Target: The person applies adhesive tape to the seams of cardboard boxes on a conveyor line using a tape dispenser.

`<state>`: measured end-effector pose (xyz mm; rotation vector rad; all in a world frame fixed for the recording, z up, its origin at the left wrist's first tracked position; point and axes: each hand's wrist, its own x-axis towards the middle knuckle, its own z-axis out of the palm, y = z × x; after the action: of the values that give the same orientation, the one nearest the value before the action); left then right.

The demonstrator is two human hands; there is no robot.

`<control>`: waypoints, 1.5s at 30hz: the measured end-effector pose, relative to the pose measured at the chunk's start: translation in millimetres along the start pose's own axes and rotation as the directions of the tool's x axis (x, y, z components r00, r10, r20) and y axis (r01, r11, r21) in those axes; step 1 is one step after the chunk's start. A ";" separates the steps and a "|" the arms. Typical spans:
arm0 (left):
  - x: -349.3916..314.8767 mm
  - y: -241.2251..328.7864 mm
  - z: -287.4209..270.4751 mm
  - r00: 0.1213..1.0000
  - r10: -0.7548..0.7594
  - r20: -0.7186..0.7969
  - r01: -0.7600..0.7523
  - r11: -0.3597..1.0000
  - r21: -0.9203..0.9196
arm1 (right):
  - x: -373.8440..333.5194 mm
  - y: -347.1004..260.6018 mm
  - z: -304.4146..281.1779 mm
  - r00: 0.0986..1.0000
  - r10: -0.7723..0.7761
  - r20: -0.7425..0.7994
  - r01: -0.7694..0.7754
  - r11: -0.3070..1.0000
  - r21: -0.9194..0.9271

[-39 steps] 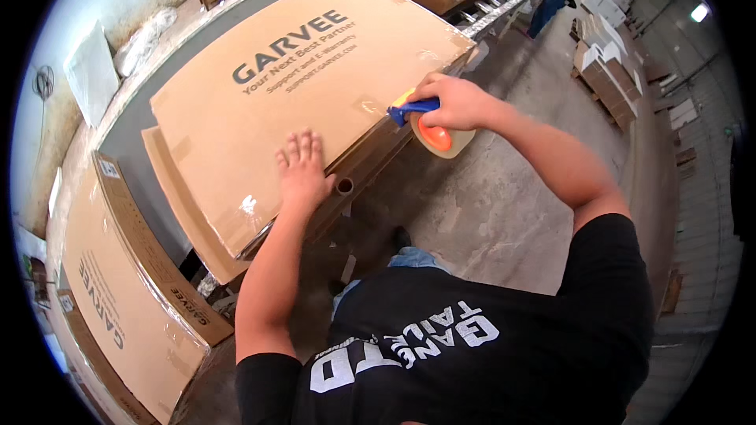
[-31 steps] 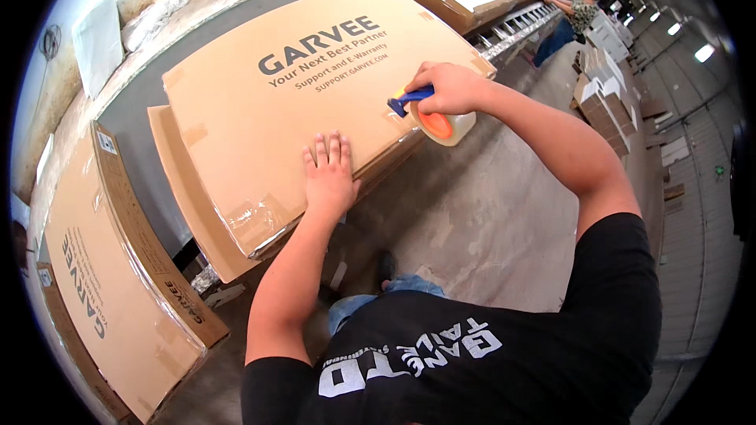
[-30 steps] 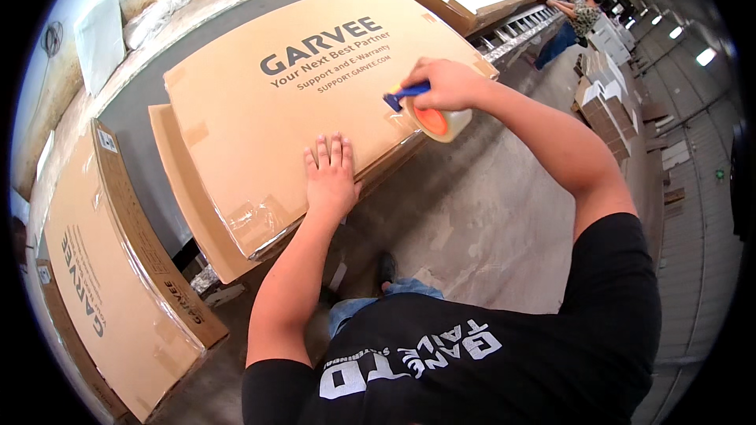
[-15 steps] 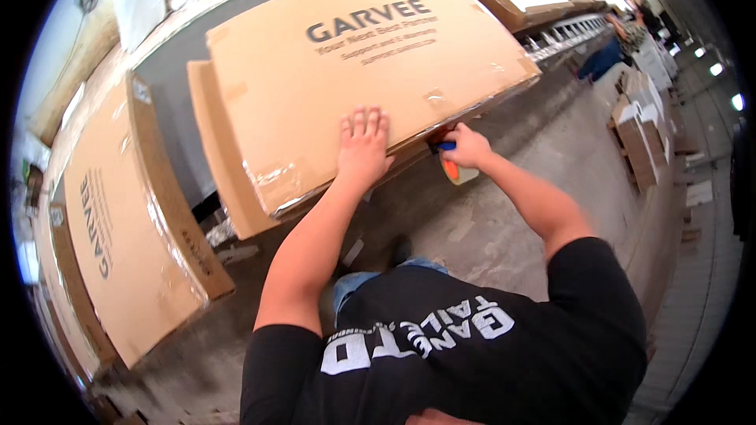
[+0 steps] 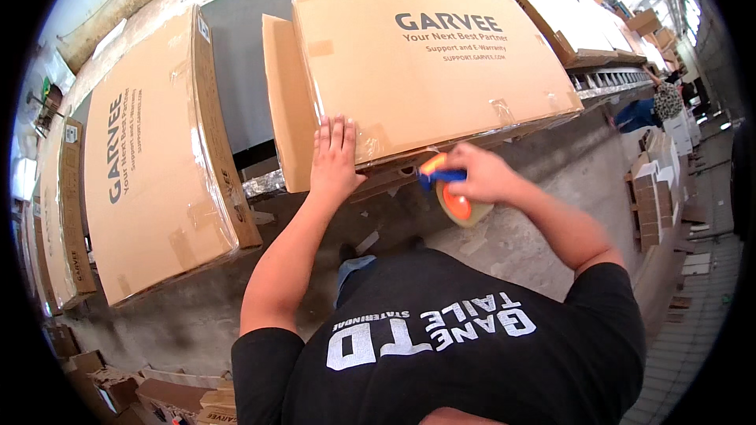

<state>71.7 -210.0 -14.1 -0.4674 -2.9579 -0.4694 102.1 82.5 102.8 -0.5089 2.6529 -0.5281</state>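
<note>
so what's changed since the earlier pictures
The left hand has shifted left along the carton to its near left corner. The right hand has moved left and down below the top's near edge, carrying the tape dispenser. Nothing was let go; the end flap still sticks out.

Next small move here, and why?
Probably fold the cardboard flap in against the box: it juts out at the box's left end, the left hand lies right by it at the near corner, and the right hand holds a tape dispenser.
</note>
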 end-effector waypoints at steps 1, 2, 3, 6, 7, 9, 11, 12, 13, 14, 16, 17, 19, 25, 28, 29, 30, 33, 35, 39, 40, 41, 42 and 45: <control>-0.1 -4.3 2.9 1.000 0.009 -0.025 -0.010 0.999 -0.052 | 6.5 -24.2 -24.1 0.999 -0.013 -0.047 0.012 1.000 -0.018; 1.4 -8.2 4.4 0.998 0.012 -0.056 -0.017 0.996 -0.087 | 13.5 -47.4 -46.0 0.995 -0.024 -0.099 0.021 0.999 -0.035; -1.5 -11.5 6.8 0.997 0.009 -0.082 -0.019 0.992 -0.124 | 21.7 -66.6 -61.7 0.988 -0.068 -0.138 0.058 0.996 -0.075; -2.1 -16.4 12.6 0.989 -0.006 -0.145 -0.027 0.973 -0.228 | 45.1 -123.1 -100.9 0.971 -0.120 -0.208 0.085 0.982 -0.169; -0.9 -16.6 14.7 0.985 -0.022 -0.169 -0.024 0.964 -0.264 | 54.2 -140.4 -108.9 0.970 -0.112 -0.214 0.072 0.980 -0.185; 1.5 -15.4 21.0 0.981 -0.038 -0.191 -0.031 0.938 -0.346 | 77.5 -157.9 -114.5 0.970 -0.110 -0.216 0.051 0.963 -0.263; 7.3 -15.0 22.1 0.978 -0.041 -0.205 -0.045 0.918 -0.394 | 101.2 -162.0 -109.7 0.966 -0.066 -0.250 0.002 0.969 -0.248; 8.7 -10.3 24.8 0.980 -0.033 -0.195 -0.053 0.907 -0.417 | 111.1 -157.2 -99.4 0.979 0.036 -0.202 -0.068 0.986 -0.155; 8.6 -8.2 26.4 0.983 -0.029 -0.183 -0.054 0.900 -0.433 | 124.3 -147.6 -83.2 0.981 0.128 -0.144 -0.138 0.989 -0.059; 8.7 -1.2 27.4 0.987 -0.015 -0.161 -0.056 0.902 -0.428 | 135.6 -110.5 -53.3 0.979 0.188 -0.072 -0.193 0.979 -0.064; -0.4 -22.7 19.9 0.995 -0.018 -0.101 -0.021 0.930 -0.368 | 114.9 -104.8 10.3 0.965 0.228 -0.132 -0.251 0.948 -0.197; -3.0 -29.1 15.6 0.998 -0.023 -0.053 0.001 0.925 -0.379 | 92.1 -104.3 22.9 0.981 0.169 -0.095 -0.186 0.956 -0.225; 0.1 -23.5 8.0 0.999 -0.015 -0.041 0.000 0.939 -0.344 | 39.6 -101.8 33.9 0.967 0.252 -0.017 -0.252 0.953 -0.172; -1.9 -22.0 7.9 0.999 0.050 -0.021 -0.054 0.966 -0.253 | 40.8 -81.5 114.1 0.934 0.352 -0.060 -0.356 0.930 -0.093; -4.5 -17.8 -0.8 0.998 0.063 0.001 -0.062 0.985 -0.160 | 92.5 -76.3 144.5 0.865 0.489 0.113 -0.486 0.872 -0.059; -1.0 -17.1 0.3 0.998 0.066 -0.002 -0.066 0.987 -0.148 | 92.7 -77.0 155.2 0.827 0.547 0.130 -0.528 0.835 -0.152; -2.5 -16.3 1.2 0.997 0.070 0.024 -0.066 0.988 -0.137 | 95.4 -50.9 190.2 0.889 0.438 0.133 -0.382 0.870 -0.312; 3.0 -24.1 -9.0 0.997 0.016 0.078 -0.008 0.995 -0.101 | 69.2 -34.5 207.0 0.920 0.356 0.163 -0.290 0.899 -0.329; 4.6 -19.1 -1.0 0.999 0.036 0.033 -0.032 0.992 -0.118 | 41.9 -9.4 203.7 0.895 0.433 0.102 -0.425 0.900 -0.095; 1.4 -22.3 4.8 0.997 0.044 -0.059 -0.055 0.978 -0.203 | -5.4 -10.0 167.7 0.963 0.255 -0.083 -0.250 0.966 0.065; -3.5 -25.6 6.1 0.996 0.037 -0.082 -0.055 0.972 -0.230 | -17.7 -10.8 158.2 0.975 0.157 -0.158 -0.150 0.987 0.056; -5.2 -30.6 6.0 0.993 0.044 -0.108 -0.069 0.969 -0.239 | -27.9 -12.8 147.3 0.972 0.054 -0.230 -0.046 0.998 0.041; -10.9 -33.3 6.5 0.991 0.024 -0.132 -0.059 0.961 -0.268 | -38.4 -21.1 130.3 0.960 0.016 -0.278 0.001 0.998 0.060; -31.4 -10.1 8.6 0.965 -0.066 -0.256 -0.050 0.905 -0.423 | -73.8 -16.8 94.3 0.880 -0.131 -0.457 0.153 0.988 0.012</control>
<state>97.8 -225.3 -29.9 -0.3917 -2.5919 -1.1001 211.0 71.7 51.4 -0.6352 3.0506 -0.8449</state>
